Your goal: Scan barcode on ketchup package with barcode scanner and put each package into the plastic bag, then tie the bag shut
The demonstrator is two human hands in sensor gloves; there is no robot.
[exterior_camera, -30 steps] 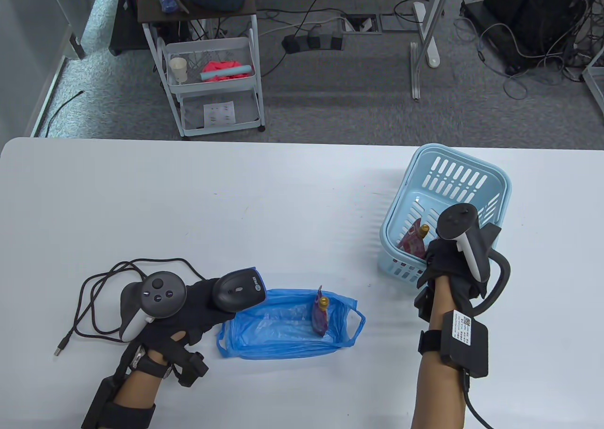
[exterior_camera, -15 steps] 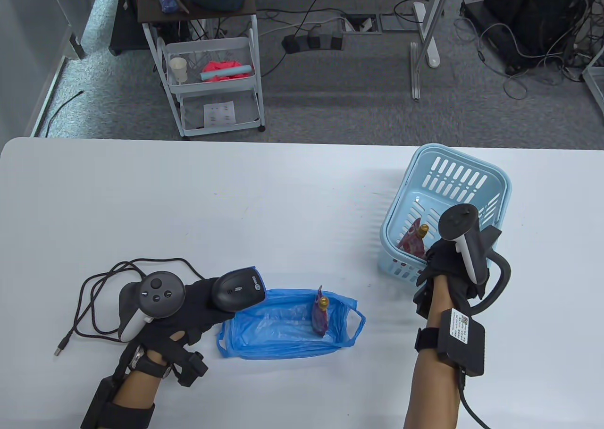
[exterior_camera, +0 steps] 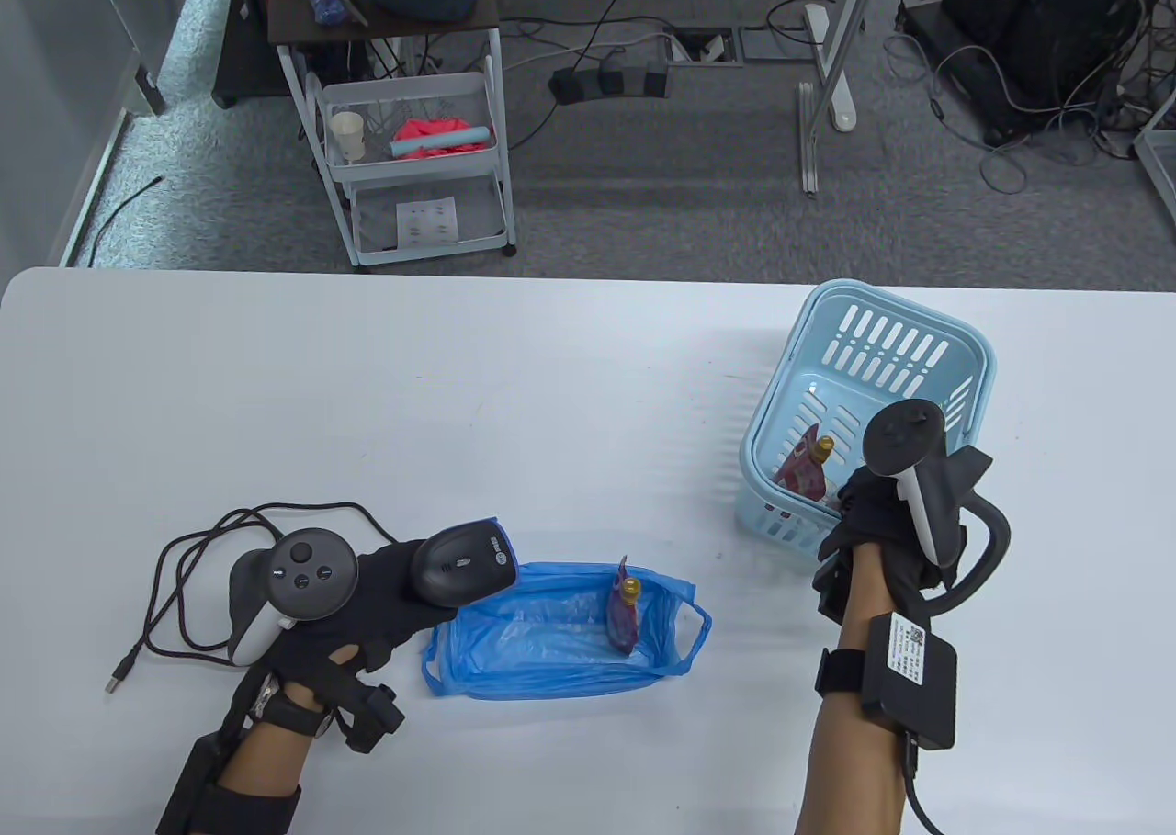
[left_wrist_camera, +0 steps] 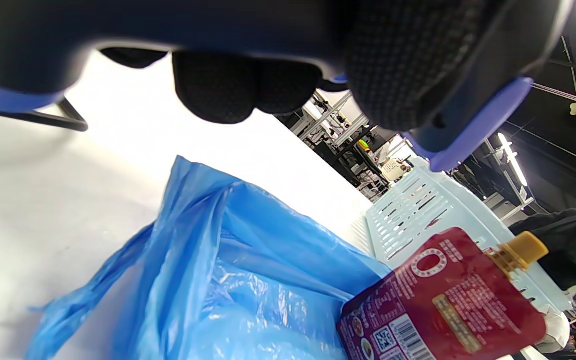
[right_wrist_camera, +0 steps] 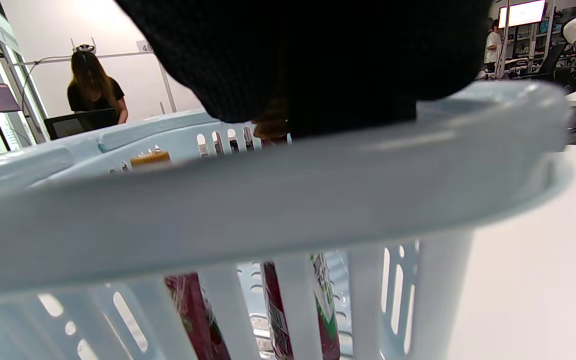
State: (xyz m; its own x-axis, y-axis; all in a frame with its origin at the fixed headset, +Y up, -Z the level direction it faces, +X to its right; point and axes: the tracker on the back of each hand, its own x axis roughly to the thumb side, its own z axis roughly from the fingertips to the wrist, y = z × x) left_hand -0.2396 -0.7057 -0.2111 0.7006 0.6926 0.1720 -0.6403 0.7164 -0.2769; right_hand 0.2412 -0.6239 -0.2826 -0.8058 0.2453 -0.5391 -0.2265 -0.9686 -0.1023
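Observation:
My left hand grips a dark barcode scanner just left of the blue plastic bag. The bag lies open on the table with one dark red ketchup pouch standing in it; the left wrist view shows that pouch close up, barcode side showing, under the scanner. My right hand reaches over the near rim of the light blue basket. Another pouch stands inside. In the right wrist view my gloved hand drops behind the rim, fingertips hidden.
The scanner's cable loops on the table left of my left hand. Through the basket slots I see pouches. A wheeled cart stands on the floor beyond the table's far edge.
My right hand and wrist have shifted slightly to the right at the basket's near rim. The left hand, scanner and bag have stayed put.

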